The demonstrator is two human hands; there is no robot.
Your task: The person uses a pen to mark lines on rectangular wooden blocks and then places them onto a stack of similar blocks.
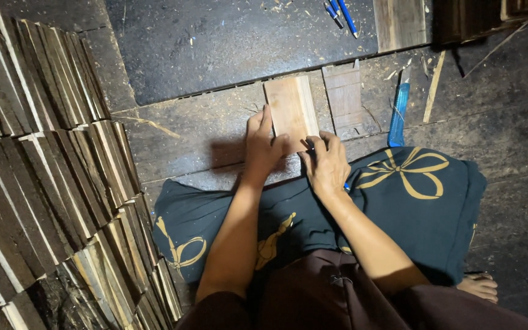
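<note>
lap: a dark green cloth with gold bow patterns (pixel 423 201) covered the seated person's legs, above a dark maroon garment (pixel 325 293); a bare foot (pixel 478 286) showed at the right edge.
left hand: the left hand (pixel 263 146) lay flat on the near end of a pale rectangular wooden board (pixel 291 110), fingers stretched out and pressing its left edge, thumb near the bottom corner.
right hand: the right hand (pixel 326 162) was curled narrow at the board's lower right corner, fingertips pinched together; something blue peeked out just under it, too hidden to tell what it was.
board: the pale board rested on the worn grey plank floor (pixel 203 128), just beyond the knees, its long side running away from the person.
beside it: a darker short wooden piece (pixel 344 98) lay just right of the board, then a translucent blue plastic-handled tool (pixel 399 110) and a thin wood sliver (pixel 434 85).
left side: rows of stacked dark wooden slats with pale edges (pixel 50 171) filled the left.
far: a dark mat (pixel 227 43) with sawdust, and blue pens (pixel 340 13) at the top.
</note>
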